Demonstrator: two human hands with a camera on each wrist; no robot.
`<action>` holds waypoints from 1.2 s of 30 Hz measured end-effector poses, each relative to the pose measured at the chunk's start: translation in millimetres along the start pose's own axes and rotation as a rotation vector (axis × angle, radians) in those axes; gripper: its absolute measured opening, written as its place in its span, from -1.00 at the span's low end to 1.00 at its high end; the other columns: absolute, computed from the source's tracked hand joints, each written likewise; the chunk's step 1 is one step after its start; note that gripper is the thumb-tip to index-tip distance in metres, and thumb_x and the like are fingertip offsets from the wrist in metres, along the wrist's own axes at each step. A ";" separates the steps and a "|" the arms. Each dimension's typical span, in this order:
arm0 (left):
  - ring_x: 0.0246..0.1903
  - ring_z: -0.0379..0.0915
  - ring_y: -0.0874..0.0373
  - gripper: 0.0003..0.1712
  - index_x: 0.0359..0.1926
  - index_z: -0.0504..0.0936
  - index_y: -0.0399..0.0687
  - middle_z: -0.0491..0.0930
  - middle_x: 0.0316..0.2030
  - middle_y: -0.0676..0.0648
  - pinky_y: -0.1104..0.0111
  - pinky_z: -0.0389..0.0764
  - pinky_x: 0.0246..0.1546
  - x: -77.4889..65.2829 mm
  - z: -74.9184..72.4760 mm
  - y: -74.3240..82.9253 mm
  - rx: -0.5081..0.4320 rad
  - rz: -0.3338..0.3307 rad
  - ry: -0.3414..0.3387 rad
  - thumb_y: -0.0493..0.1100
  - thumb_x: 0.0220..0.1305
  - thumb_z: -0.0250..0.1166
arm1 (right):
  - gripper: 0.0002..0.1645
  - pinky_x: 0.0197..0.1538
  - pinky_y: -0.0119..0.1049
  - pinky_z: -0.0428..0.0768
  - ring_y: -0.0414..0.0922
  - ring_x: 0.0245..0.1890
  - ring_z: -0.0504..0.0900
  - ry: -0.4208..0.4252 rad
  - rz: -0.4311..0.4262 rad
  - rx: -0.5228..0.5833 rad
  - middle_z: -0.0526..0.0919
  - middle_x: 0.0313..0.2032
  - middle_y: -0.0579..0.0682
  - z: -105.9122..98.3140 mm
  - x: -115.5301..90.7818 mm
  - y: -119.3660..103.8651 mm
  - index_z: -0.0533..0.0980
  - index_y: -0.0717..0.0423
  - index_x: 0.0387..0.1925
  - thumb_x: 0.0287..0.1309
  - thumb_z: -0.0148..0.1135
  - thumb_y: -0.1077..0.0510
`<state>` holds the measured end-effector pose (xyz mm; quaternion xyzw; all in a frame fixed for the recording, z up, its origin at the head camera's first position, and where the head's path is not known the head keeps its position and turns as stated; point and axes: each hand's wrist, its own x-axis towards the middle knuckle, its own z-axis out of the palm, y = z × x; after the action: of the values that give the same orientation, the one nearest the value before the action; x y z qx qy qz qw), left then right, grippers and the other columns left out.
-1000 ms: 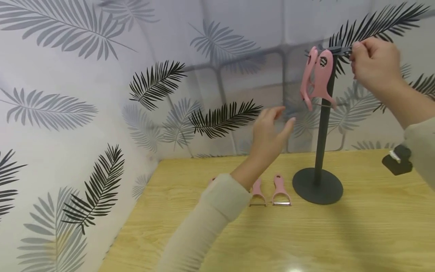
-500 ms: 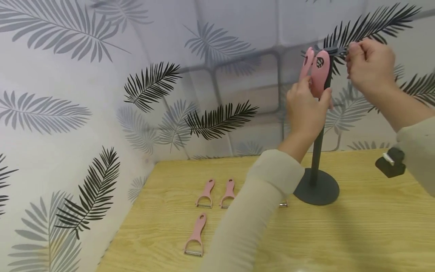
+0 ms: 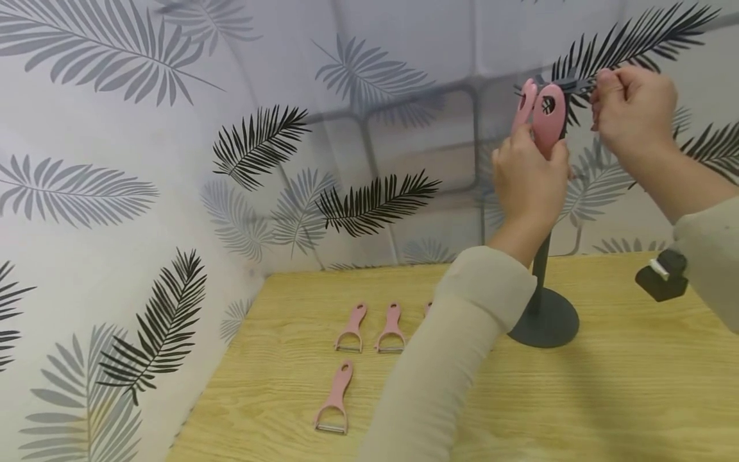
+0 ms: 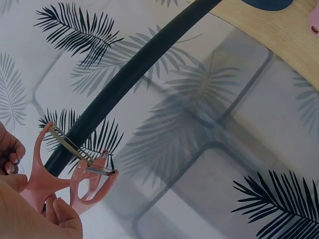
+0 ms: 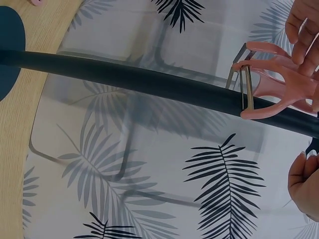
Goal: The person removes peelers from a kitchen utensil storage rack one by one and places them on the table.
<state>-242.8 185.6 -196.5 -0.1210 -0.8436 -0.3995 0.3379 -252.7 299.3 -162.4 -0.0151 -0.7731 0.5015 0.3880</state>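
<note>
Two pink peelers hang side by side from the top of a dark stand (image 3: 540,266). My left hand (image 3: 528,183) grips the front peeler (image 3: 548,119) low on its handle; the other hanging peeler (image 3: 523,106) is just left of it. In the left wrist view, the held peeler (image 4: 45,184) shows its blade lying near the pole, and fingertips pass between the two. My right hand (image 3: 637,109) pinches the end of a dark hook arm (image 3: 577,83) at the stand's top. In the right wrist view, the right fingers (image 5: 303,179) are partly cut off by the frame edge.
Several pink peelers lie on the wooden table (image 3: 277,385), among them one at the front (image 3: 336,398) and one at the back left (image 3: 353,327). My left sleeve (image 3: 450,346) hides part of that row. A leaf-patterned curtain (image 3: 375,154) hangs close behind the stand.
My left hand has moved up and right from beside the stand and taken hold of the front hanging peeler. The right hand stays at the hook arm.
</note>
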 end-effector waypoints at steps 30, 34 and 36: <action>-0.41 0.32 0.38 -0.82 -0.26 0.60 0.05 0.59 -0.41 0.16 0.73 0.20 -0.44 -4.3 -11.4 -8.9 -0.010 0.174 -0.013 -0.01 0.15 0.27 | -0.64 -0.57 -0.68 0.42 -0.42 -0.71 0.37 -0.070 0.161 0.059 0.40 -0.67 -0.32 -7.3 7.7 0.7 0.36 -0.04 -0.54 0.36 -0.19 -0.01; -0.39 0.33 0.37 -0.80 -0.22 0.61 0.04 0.59 -0.39 0.16 0.74 0.21 -0.43 -5.8 -14.4 -9.1 -0.008 0.208 -0.020 -0.01 0.15 0.26 | -0.64 -0.56 -0.69 0.42 -0.41 -0.69 0.37 -0.074 0.165 0.047 0.40 -0.66 -0.31 -9.3 8.6 0.5 0.35 -0.04 -0.53 0.36 -0.22 -0.02; -0.39 0.35 0.37 -0.78 -0.19 0.61 0.03 0.60 -0.39 0.15 0.74 0.23 -0.41 -6.7 -16.3 -10.2 -0.012 0.229 -0.024 -0.02 0.16 0.26 | -0.62 -0.56 -0.68 0.43 -0.41 -0.70 0.37 -0.077 0.161 0.068 0.40 -0.67 -0.30 -9.9 9.0 0.6 0.36 -0.02 -0.54 0.36 -0.22 -0.01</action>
<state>-235.0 167.2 -199.6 -0.2236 -0.8256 -0.3620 0.3705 -253.1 310.8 -155.7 -0.0450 -0.7663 0.5572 0.3168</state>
